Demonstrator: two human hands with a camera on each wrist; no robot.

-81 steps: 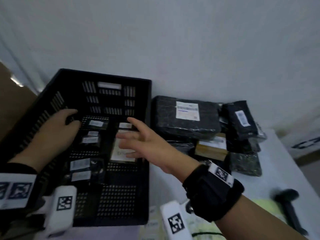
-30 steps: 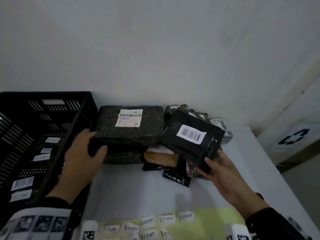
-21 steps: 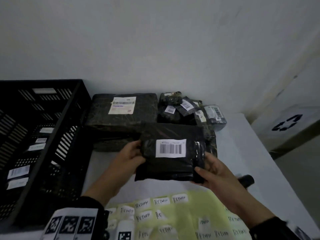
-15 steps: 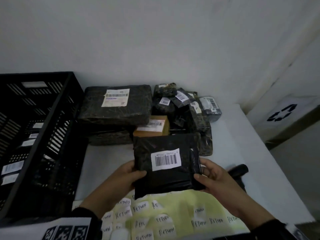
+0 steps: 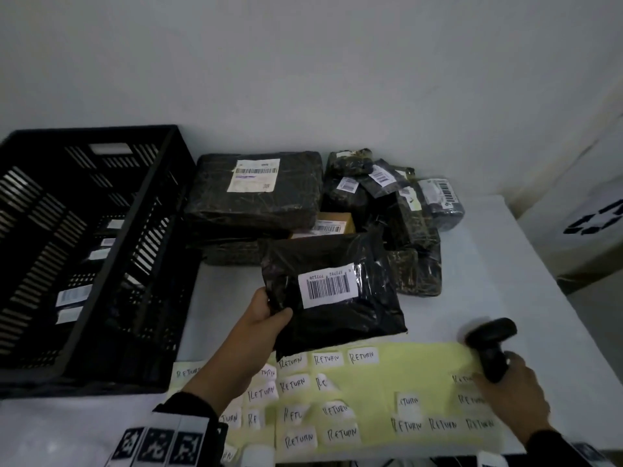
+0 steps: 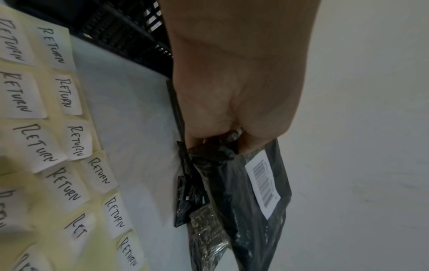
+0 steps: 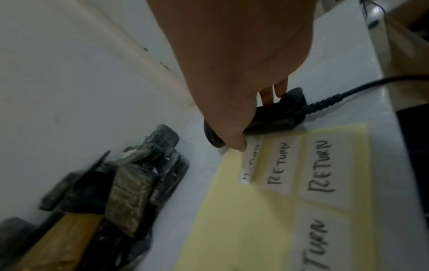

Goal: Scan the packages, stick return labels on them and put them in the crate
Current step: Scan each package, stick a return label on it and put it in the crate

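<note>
Working at a white table [image 5: 488,264], we have the black slatted crate [image 5: 101,251] on our left, standing on the tabletop against the wall, with a few white-labelled items lying on its floor. Just right of it sits the pile of packages [image 5: 337,210]: a large black parcel [image 5: 256,190] with a white shipping label on top, a brown box [image 5: 332,224] tucked beside it, and several smaller dark pouches with barcodes heaped toward the right. Along the near edge lie yellow backing sheets [image 5: 387,392] covered with white stickers hand-lettered RETURN [image 5: 362,356]; some have curled corners.

We hold one black poly-bag package [image 5: 337,291] above the table, between the pile and the sheets, its white barcode label [image 5: 327,285] facing up toward us. Our left hand [image 5: 266,318] grips it at the left edge, thumb on top and fingers curled beneath; the left wrist view shows the plastic bunched in that grasp. Our right hand [image 5: 512,389] is down at the right end of the sheets, fingers wrapped round the handle of the black barcode scanner [image 5: 490,345], whose head points up and away from us. In the right wrist view its black cable [image 7: 348,93] trails off across the table edge.
</note>
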